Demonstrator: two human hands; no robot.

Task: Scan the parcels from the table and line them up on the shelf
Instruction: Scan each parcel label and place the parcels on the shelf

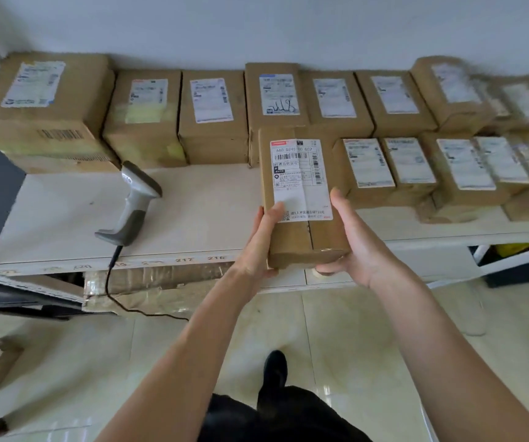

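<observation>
While the scanner (135,205) is lying unused on the left part of the shelf (65,218), with its cable hanging down over the front edge, the person is bringing one parcel (301,199) to the open place in the front row. The left hand (261,240) is gripping the near left edge of the parcel, its thumb lying on the white label (300,178), and the right hand (351,240) is clamping the near right corner, its fingers curling under the bottom. I judge the placing step is in hand; the next move is calling for pushing the parcel forward and setting it down just beside the front-row boxes (384,167) on the right.
</observation>
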